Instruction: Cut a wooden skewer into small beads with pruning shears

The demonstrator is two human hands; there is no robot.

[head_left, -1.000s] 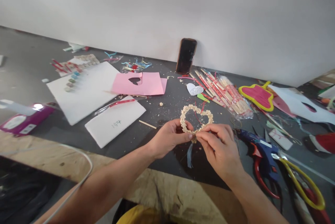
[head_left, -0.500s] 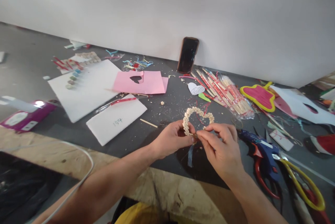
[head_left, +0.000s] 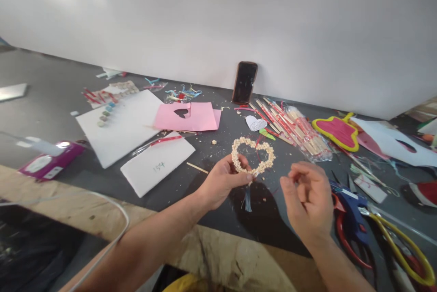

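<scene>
My left hand point(head_left: 223, 180) pinches the lower left part of a heart-shaped wreath point(head_left: 235, 157) covered in small cream clusters. From its bottom tip hangs a blue tassel point(head_left: 248, 200), and a red thread point(head_left: 258, 139) shows near the top notch. My right hand point(head_left: 307, 201) is raised to the right of the wreath and apart from it. Its thumb stands away from the half-curled fingers, and nothing shows between them. Closest to it on the right lies a blue glue gun point(head_left: 351, 205), beside red-handled pliers point(head_left: 343, 235) and yellow-handled scissors point(head_left: 401, 242).
A phone point(head_left: 245, 82) leans on the white wall. Pink card point(head_left: 201, 116), a white pad point(head_left: 177, 151) marked 154 and bundled chopsticks point(head_left: 300, 135) lie on the dark table. A purple power strip point(head_left: 51, 164) is at left; a pink-and-yellow shape point(head_left: 336, 132) at right.
My right hand has let go of the wreath's bottom and moved right, its fingers loosening. The wreath, still in my left hand, now faces up more fully. The camera view has shifted slightly.
</scene>
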